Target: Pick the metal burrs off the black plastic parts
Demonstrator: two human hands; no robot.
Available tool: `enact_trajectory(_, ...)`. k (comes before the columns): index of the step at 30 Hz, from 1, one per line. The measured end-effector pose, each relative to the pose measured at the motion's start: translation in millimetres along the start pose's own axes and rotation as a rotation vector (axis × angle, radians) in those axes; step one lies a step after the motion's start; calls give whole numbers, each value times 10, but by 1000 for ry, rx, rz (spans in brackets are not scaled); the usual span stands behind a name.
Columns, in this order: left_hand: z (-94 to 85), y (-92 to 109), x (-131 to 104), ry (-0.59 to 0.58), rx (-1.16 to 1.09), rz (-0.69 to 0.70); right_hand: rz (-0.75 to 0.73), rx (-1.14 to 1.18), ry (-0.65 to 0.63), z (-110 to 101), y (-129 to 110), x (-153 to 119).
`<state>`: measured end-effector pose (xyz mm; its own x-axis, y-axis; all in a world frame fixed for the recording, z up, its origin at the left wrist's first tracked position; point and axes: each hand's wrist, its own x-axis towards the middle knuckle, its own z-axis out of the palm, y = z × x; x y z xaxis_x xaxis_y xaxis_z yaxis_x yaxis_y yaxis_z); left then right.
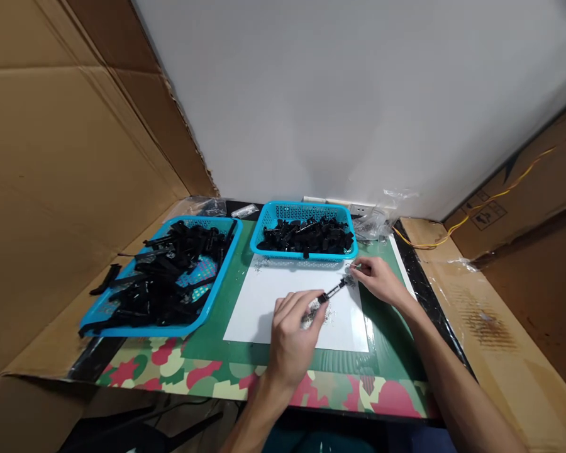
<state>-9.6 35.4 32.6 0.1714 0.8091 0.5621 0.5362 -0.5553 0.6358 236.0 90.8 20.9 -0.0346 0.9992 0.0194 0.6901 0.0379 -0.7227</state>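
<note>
My left hand (293,327) is closed, thumb and fingers pinching one end of a slim black plastic part (334,291) with a pale strip along its middle. The part is held tilted over a white sheet (249,314). To its right, my right hand (376,277) has thumb and forefinger pressed together on something thin and small, too fine to name. Under the left hand lies a pile of tiny metal pieces (327,314). Another small heap of them (351,281) sits just below the right fingertips.
A blue basket (306,255) full of black parts stands behind the sheet. At left, a larger blue basket (236,251) holds more, one black piece (105,279) lying outside it. Clear plastic bags (373,223) lie at back right. Cardboard walls (75,126) flank the table.
</note>
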Motion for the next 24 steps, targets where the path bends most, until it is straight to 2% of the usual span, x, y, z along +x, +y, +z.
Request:
enact_trajectory(3,-139,-127,377,140,114,29,-6,-8,-2,69,53,2)
enact_trajectory(5,-207,-228,647,171,207,46,-23,-9,2,104,86,-14)
enact_trajectory(8,-245,-369,987,134,297,39,-58,-7,6,142,117,-48)
enact_trajectory(11,-211,-467,1212,103,330,40,-102,-8,28,175,133,-89)
enact_trajectory(14,-122,-529,1348,48,343,39,-149,-38,53,208,134,-136)
enact_trajectory(19,27,-597,1435,-113,325,114,-264,-312,112,267,126,-206)
enact_trajectory(22,-37,-612,1408,-215,315,154,-289,-347,152,310,157,-226)
enact_trajectory(24,-190,-614,1372,-251,332,126,-281,-318,165,337,191,-229)
